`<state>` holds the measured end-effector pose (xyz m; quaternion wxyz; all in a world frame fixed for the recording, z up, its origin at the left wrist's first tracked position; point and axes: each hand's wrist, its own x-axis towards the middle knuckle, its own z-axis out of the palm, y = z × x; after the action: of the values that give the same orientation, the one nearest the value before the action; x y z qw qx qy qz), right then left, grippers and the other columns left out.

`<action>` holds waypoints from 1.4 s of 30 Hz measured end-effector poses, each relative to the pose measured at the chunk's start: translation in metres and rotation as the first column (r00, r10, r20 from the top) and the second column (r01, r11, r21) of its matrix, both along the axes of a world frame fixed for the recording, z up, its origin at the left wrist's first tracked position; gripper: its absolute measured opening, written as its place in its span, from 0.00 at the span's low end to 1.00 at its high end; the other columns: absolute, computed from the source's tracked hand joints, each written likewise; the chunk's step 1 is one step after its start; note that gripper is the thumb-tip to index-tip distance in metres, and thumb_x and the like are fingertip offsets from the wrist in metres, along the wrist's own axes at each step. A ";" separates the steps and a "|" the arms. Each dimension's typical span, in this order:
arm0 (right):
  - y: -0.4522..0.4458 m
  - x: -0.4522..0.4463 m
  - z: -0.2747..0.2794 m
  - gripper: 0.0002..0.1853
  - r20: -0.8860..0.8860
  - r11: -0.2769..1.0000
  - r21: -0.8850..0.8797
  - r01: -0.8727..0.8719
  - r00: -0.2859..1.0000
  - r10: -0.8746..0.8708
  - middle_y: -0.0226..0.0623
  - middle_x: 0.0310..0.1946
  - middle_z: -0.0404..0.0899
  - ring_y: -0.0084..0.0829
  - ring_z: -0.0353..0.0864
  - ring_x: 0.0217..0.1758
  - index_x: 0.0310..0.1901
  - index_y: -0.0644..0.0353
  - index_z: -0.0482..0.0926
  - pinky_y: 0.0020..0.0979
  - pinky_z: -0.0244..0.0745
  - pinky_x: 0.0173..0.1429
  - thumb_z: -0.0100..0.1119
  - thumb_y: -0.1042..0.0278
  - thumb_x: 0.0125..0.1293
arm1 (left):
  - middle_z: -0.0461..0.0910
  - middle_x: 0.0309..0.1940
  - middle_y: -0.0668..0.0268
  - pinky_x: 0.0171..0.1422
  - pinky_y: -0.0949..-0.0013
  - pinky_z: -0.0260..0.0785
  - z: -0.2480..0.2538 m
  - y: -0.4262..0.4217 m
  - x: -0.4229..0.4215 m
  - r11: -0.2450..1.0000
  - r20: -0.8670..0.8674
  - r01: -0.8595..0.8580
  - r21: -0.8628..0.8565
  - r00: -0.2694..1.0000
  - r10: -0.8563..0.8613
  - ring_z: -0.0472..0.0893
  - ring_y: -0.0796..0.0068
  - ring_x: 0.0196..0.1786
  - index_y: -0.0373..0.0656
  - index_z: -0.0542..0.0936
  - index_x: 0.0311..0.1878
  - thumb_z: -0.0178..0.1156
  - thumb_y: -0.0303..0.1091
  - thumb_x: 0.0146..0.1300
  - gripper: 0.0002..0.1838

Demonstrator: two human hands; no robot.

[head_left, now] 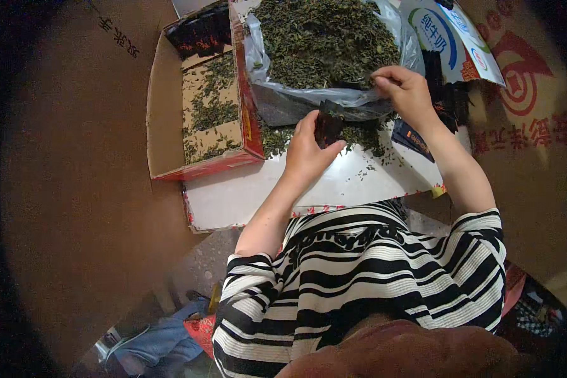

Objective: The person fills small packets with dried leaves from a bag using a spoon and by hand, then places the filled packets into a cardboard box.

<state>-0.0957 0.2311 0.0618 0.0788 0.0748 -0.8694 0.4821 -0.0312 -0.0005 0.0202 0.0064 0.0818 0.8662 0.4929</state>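
Observation:
My left hand (307, 151) is closed around a small dark packet (329, 128), held upright over the table with its top edge raised. My right hand (406, 93) has its thumb and fingertips pinched together at the near right edge of the heap of dried tea leaves (324, 41). What lies between those fingertips is too small to make out. The leaves fill a clear plastic bag (268, 69), its rim folded outward. Loose leaves (372, 138) are scattered on the white tabletop (233, 198) below both hands.
On the left stands an open cardboard box (164, 116) with scattered leaves and dark packets (200, 31) inside. Flat dark packets (412, 140) lie right of the bag, beside a printed milk carton box (450, 38). Larger brown cardboard (529, 157) is at the right.

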 end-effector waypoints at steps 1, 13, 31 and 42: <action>0.002 0.001 -0.001 0.06 -0.037 1.000 -0.005 -0.017 0.999 0.017 0.28 0.31 0.81 0.18 0.78 0.33 0.41 0.65 0.81 0.22 0.74 0.39 0.58 0.75 0.65 | 0.72 0.53 0.50 0.58 0.62 0.69 0.001 0.000 -0.001 1.000 -0.012 -0.002 -0.012 1.000 0.002 0.76 0.54 0.54 0.34 0.66 0.62 0.72 0.38 0.45 0.41; 0.010 0.022 0.043 0.06 -0.088 0.909 0.232 -0.347 0.923 0.375 0.38 0.31 0.79 0.33 0.80 0.35 0.38 0.66 0.80 0.30 0.74 0.39 0.58 0.81 0.60 | 0.72 0.53 0.50 0.58 0.59 0.70 -0.003 0.003 -0.006 0.993 -0.041 0.039 -0.110 0.998 -0.044 0.75 0.52 0.54 0.36 0.65 0.61 0.72 0.37 0.45 0.40; -0.031 0.046 0.085 0.11 -0.137 0.534 0.770 -0.349 0.728 0.672 0.36 0.27 0.72 0.40 0.75 0.34 0.33 0.61 0.78 0.37 0.69 0.38 0.58 0.76 0.44 | 0.73 0.53 0.48 0.59 0.60 0.69 -0.024 0.005 0.001 0.995 -0.134 0.012 -0.094 0.991 -0.024 0.75 0.51 0.55 0.34 0.66 0.60 0.74 0.37 0.44 0.41; -0.032 0.055 0.098 0.07 -0.209 0.543 0.792 -0.281 0.711 0.672 0.36 0.26 0.70 0.40 0.74 0.34 0.30 0.60 0.76 0.37 0.68 0.40 0.56 0.73 0.47 | 0.72 0.52 0.50 0.58 0.60 0.69 -0.030 0.000 0.011 1.000 -0.221 0.000 -0.023 0.975 -0.005 0.74 0.51 0.54 0.36 0.66 0.60 0.72 0.34 0.46 0.38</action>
<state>-0.0411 0.1996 0.1600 0.1216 0.4618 -0.8755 0.0738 -0.0200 -0.0009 -0.0096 -0.0886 0.1374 0.8669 0.4709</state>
